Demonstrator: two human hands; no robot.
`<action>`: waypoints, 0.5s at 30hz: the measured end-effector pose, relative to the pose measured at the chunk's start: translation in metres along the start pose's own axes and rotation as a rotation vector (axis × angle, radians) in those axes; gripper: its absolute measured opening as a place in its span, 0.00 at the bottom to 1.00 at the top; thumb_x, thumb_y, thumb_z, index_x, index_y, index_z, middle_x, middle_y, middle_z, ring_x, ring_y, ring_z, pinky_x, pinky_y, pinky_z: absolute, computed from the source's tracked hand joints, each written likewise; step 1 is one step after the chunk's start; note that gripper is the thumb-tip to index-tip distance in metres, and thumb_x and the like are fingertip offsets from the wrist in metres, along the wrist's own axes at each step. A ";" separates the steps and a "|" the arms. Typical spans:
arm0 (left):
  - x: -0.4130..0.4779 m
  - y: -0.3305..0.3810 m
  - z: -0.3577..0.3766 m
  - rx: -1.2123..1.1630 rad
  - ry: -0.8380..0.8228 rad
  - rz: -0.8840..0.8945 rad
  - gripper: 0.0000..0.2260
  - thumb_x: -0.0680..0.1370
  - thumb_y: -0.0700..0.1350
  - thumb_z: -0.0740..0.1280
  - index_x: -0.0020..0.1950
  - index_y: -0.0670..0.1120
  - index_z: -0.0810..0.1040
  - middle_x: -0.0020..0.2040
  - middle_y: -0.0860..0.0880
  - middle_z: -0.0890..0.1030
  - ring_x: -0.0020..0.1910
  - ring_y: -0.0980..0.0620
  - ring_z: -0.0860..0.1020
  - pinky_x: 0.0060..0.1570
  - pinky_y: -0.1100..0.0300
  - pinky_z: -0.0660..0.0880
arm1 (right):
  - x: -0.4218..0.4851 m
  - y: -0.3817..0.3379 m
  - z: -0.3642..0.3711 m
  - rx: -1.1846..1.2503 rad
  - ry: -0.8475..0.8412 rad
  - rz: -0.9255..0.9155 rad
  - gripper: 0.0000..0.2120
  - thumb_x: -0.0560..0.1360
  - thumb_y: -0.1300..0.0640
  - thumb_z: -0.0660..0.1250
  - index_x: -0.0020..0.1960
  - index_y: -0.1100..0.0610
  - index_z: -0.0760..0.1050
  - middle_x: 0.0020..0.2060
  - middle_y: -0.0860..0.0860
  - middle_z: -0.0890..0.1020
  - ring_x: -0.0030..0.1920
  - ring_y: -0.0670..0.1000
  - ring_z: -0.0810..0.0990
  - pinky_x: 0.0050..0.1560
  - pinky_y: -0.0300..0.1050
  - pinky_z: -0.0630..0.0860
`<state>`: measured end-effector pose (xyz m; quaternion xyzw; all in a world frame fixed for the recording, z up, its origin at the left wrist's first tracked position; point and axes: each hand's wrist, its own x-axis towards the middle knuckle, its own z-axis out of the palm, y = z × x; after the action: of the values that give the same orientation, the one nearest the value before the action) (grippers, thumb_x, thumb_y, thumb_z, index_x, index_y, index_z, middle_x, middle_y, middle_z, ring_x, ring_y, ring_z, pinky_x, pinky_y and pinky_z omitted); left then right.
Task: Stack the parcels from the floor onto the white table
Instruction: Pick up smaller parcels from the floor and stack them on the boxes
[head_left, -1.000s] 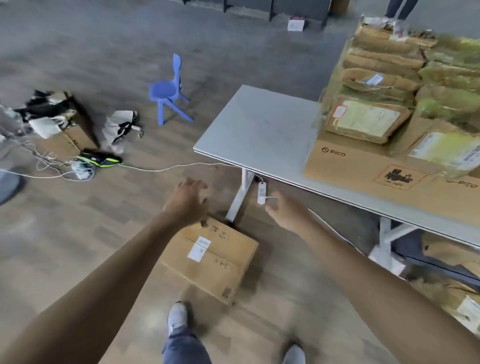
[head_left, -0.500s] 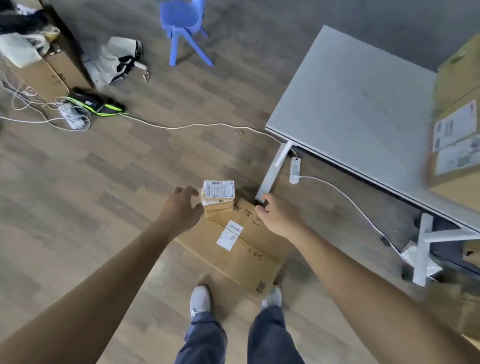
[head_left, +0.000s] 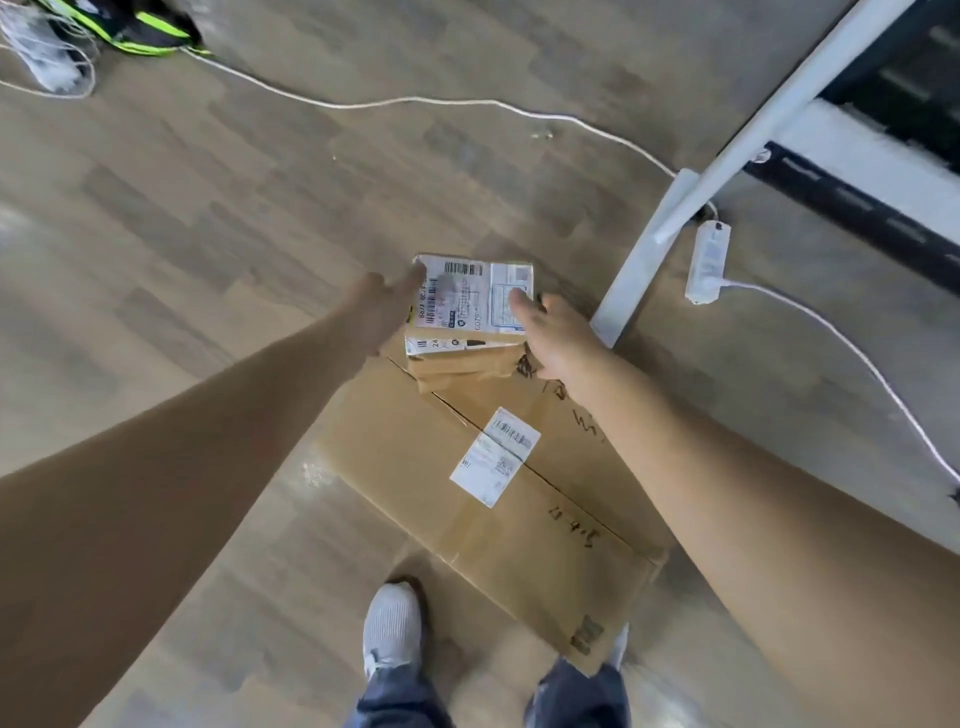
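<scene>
- Hands: left hand (head_left: 384, 306) touches the left edge of the small parcel (head_left: 470, 293), with its finger curl hidden. The right hand (head_left: 550, 338) lays near-straight fingers on the right edge.
- Small parcel: sits atop a lower packet (head_left: 462, 361) at the far end of the large carton (head_left: 498, 478). It is probably light and stiff-cornered, with a glossy label that may slip, so it is best squeezed at opposite side edges.
- Large carton: lies flat on the floor and likely needs both palms beneath it.
- Table leg (head_left: 670, 228): stands just beside, with a power strip (head_left: 707, 267) near.

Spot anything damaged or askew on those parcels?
The brown wrap of the lower small parcel looks crumpled, possibly torn, where it rests on the large box. A white cable also trails loose across the floor.
</scene>
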<state>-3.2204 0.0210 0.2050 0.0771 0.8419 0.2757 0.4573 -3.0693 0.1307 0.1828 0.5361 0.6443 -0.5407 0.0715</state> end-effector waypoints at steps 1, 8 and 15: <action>0.006 -0.006 0.007 -0.010 -0.023 -0.009 0.28 0.79 0.62 0.53 0.71 0.44 0.67 0.64 0.44 0.75 0.60 0.42 0.74 0.57 0.49 0.73 | 0.006 0.008 0.007 0.020 -0.018 -0.003 0.23 0.81 0.41 0.55 0.69 0.54 0.66 0.51 0.49 0.76 0.46 0.50 0.78 0.52 0.53 0.79; -0.009 -0.028 0.037 -0.229 -0.027 0.004 0.21 0.76 0.56 0.64 0.66 0.49 0.67 0.54 0.49 0.79 0.52 0.48 0.78 0.51 0.49 0.78 | 0.002 0.033 0.005 0.112 -0.079 0.009 0.18 0.80 0.46 0.55 0.67 0.50 0.64 0.50 0.46 0.77 0.47 0.47 0.77 0.45 0.50 0.76; -0.060 -0.046 0.075 -0.123 -0.212 -0.012 0.26 0.72 0.47 0.73 0.64 0.52 0.62 0.52 0.51 0.78 0.46 0.51 0.80 0.42 0.51 0.80 | -0.030 0.078 -0.041 -0.036 -0.095 0.133 0.24 0.78 0.34 0.54 0.65 0.49 0.63 0.45 0.45 0.79 0.43 0.44 0.79 0.34 0.42 0.73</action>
<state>-3.1194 -0.0108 0.1916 0.0724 0.7706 0.3145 0.5495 -2.9766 0.1313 0.1709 0.5500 0.6129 -0.5479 0.1474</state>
